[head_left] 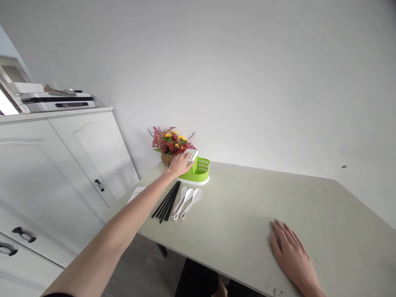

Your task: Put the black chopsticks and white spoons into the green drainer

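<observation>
Left hand [181, 164], centre of frame: arm stretched far out, fingers curled over the white lid-like part [191, 155] at the near left end of the green cutlery holder [199, 169]. Grip looks closed on that white piece, though the fingertips themselves are small and partly lost against it.

Right hand [291, 253], lower right: flat on the table [247, 214], fingers loosely spread, palm down, holding nothing.

The holder sits mid-frame toward the back edge of the table, near the wall. A flower basket [169, 146] stands just beside it, to the upper left, possibly touching. Black chopsticks [167, 201] and three white spoons [187, 202] lie in a row in front of the holder, under the forearm's line.

Risks, as I judge them:
- The holder looks light; a pull on the white piece at full reach could tip or drag the whole unit.
- The hand crowds the basket; a sideways move could knock it.
- A dropped forearm could scatter the chopsticks, which lie close to the table's left edge.

Hard to make out:
- Whether the white piece is attached, hinged or loose.
- The holder's inside, hidden by its wall and the hand.
- A sheet of paper [136, 194] at the table's left edge, partly covered by the arm.
</observation>
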`<state>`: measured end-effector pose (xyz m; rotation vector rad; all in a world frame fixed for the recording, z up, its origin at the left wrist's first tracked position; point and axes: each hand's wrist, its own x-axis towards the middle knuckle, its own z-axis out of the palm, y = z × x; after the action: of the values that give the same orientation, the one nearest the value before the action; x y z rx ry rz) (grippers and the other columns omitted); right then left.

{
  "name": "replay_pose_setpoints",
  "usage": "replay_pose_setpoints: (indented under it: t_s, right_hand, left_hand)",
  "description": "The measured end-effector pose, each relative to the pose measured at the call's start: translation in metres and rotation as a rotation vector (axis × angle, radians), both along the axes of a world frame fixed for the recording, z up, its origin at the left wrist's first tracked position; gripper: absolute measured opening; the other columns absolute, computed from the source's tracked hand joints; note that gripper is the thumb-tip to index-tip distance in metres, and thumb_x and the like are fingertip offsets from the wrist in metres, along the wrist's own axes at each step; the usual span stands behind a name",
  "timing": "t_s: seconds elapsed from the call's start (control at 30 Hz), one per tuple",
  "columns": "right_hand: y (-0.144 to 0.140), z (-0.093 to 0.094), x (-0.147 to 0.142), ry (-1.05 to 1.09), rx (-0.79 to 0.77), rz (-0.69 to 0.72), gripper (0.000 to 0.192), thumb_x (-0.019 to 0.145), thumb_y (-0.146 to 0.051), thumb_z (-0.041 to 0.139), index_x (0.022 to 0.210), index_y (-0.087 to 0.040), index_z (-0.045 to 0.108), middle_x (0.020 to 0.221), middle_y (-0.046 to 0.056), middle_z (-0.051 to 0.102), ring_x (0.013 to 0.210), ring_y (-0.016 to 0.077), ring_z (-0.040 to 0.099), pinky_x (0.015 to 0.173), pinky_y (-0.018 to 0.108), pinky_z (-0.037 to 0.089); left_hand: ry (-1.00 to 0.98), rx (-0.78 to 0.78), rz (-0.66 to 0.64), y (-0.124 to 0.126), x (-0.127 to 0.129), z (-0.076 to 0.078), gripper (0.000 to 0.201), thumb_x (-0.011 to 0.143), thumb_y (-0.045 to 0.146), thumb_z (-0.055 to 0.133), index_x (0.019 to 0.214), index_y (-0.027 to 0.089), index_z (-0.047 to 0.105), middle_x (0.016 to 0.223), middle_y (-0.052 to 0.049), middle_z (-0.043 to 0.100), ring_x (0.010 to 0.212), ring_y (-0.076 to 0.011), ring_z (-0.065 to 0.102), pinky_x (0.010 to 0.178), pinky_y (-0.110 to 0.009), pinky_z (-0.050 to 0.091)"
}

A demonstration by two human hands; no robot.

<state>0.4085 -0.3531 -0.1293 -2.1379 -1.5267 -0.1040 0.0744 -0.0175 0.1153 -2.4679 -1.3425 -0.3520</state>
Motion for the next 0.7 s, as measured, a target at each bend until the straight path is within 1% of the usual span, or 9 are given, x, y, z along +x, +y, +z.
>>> replay_pose_setpoints:
  t_s: [0.17, 0.33, 0.5, 0.7]
  right_hand:
    - [0.0, 0.0, -0.001, -0.004, 0.018, -0.001, 0.061, 0.102, -0.049, 0.031, 0.151, -0.018, 0.05, 0.161, 0.006, 0.047, 0.153, 0.0276, 0.035, 0.125, 0.052, 0.031]
    - [0.0, -0.001, 0.0, -0.009, -0.002, -0.008, 0.063, 0.103, -0.05, 0.029, 0.151, -0.016, 0.05, 0.161, 0.006, 0.047, 0.153, 0.0271, 0.034, 0.125, 0.051, 0.032]
    - [0.0, -0.001, 0.002, -0.008, -0.008, 0.006, 0.063, 0.103, -0.051, 0.03, 0.153, -0.017, 0.049, 0.161, 0.006, 0.046, 0.153, 0.0273, 0.034, 0.125, 0.051, 0.032]
    - [0.0, 0.0, 0.001, -0.014, -0.016, 0.0, 0.063, 0.103, -0.051, 0.029, 0.153, -0.017, 0.048, 0.162, 0.005, 0.045, 0.153, 0.0271, 0.033, 0.125, 0.051, 0.032]
  left_hand:
    - [0.001, 0.004, -0.007, -0.004, -0.002, 0.0, 0.047, 0.103, 0.05, 0.039, 0.134, 0.018, 0.055, 0.125, -0.016, 0.07, 0.111, -0.0348, 0.068, 0.094, -0.043, 0.05]
    - [0.0, 0.008, -0.023, -0.009, -0.005, 0.001, 0.047, 0.104, 0.05, 0.04, 0.136, 0.019, 0.054, 0.123, -0.015, 0.071, 0.112, -0.0338, 0.068, 0.094, -0.042, 0.05]
    - [0.001, 0.031, -0.02, -0.014, -0.006, 0.0, 0.048, 0.103, 0.049, 0.04, 0.136, 0.018, 0.054, 0.123, -0.015, 0.072, 0.11, -0.0341, 0.069, 0.094, -0.043, 0.051]
    - [-0.03, 0.029, -0.029, -0.017, -0.007, -0.003, 0.045, 0.103, 0.047, 0.041, 0.135, 0.019, 0.056, 0.127, -0.016, 0.07, 0.114, -0.035, 0.067, 0.098, -0.046, 0.05]
